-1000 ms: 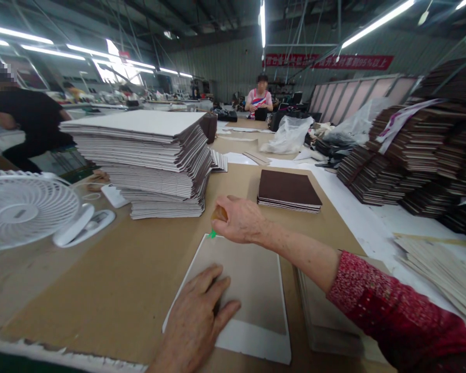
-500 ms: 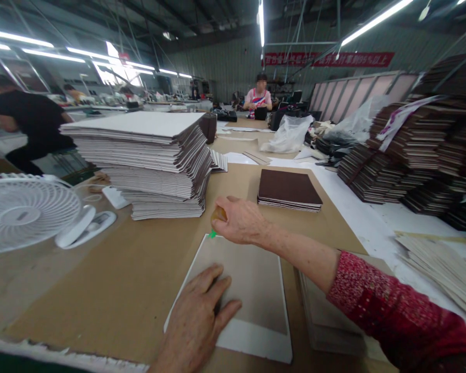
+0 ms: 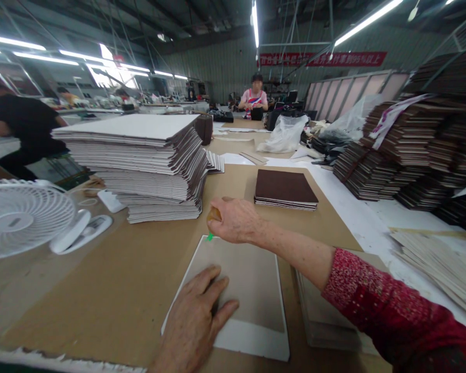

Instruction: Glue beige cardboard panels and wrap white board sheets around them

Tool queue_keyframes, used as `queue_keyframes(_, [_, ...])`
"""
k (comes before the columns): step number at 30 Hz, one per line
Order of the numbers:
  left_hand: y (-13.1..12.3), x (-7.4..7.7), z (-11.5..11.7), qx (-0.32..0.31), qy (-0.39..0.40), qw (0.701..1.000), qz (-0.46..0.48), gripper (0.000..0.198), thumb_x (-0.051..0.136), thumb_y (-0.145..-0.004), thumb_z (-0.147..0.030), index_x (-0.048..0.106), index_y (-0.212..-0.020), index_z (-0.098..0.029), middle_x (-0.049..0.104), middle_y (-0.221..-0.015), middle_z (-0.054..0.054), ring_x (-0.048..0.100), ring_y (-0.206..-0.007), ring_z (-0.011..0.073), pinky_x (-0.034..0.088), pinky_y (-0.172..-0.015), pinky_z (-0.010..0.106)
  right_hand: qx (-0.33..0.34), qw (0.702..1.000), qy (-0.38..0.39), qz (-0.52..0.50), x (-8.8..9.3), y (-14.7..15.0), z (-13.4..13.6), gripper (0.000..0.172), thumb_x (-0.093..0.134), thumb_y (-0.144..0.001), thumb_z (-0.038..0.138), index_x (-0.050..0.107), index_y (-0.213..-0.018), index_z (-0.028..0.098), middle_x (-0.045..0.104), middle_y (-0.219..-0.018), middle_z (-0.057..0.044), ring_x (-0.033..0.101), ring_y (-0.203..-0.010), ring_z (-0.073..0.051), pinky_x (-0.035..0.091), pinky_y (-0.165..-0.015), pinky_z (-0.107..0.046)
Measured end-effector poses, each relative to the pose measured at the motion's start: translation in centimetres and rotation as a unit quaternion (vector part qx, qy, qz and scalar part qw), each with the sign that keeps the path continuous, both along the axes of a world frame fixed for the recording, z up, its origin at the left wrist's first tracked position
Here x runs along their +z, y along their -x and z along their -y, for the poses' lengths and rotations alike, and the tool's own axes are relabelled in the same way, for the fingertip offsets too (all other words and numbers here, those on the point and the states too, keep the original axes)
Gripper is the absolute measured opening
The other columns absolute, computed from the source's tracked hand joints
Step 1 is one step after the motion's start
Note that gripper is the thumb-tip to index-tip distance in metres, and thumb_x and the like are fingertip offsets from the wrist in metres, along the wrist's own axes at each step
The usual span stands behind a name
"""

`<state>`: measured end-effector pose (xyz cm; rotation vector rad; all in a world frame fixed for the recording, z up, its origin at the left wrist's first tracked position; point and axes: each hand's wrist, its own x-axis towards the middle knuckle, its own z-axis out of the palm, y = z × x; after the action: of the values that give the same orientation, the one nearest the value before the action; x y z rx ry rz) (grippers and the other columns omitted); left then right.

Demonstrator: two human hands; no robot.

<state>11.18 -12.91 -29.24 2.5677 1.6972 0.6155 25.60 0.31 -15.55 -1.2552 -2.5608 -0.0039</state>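
Observation:
A beige panel with white edges (image 3: 252,280) lies flat in front of me, with a wider white strip along its near side. My left hand (image 3: 194,311) rests on its left part, fingers spread and palm down. At the panel's far left corner, my right hand (image 3: 235,220) is closed around a small amber bottle (image 3: 214,214), mostly hidden by the fingers. Its green tip (image 3: 209,237) points down at the panel's far edge; whether it touches cannot be made out.
A tall stack of white-faced panels (image 3: 159,171) stands at the far left, near a white fan (image 3: 19,220). Beyond my right hand lies a dark brown panel pile (image 3: 285,186). Pale sheets (image 3: 326,305) lie under my right forearm. Bundled brown panels (image 3: 404,150) rise at right.
The whole view has shifted slightly left. Both hands keep nearly the same places on the panel, and the green tip remains by its far left corner.

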Motion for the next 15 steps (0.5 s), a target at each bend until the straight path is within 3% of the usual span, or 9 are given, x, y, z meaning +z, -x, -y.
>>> queue_keyframes(15, [0.18,-0.23,0.05,0.0,-0.002,1.0,0.002,0.04,0.052,-0.088,-0.054,0.061,-0.118,-0.029,0.057,-0.132,0.005,0.054,-0.121,0.0233,0.05,-0.1,0.044,-0.012,0.999,0.028,0.038,0.95,0.09,-0.01,0.031,0.048,-0.083,0.036,0.06,-0.107,0.02,0.072,-0.095,-0.012,0.067,-0.081,-0.028,0.047,-0.063,-0.034])
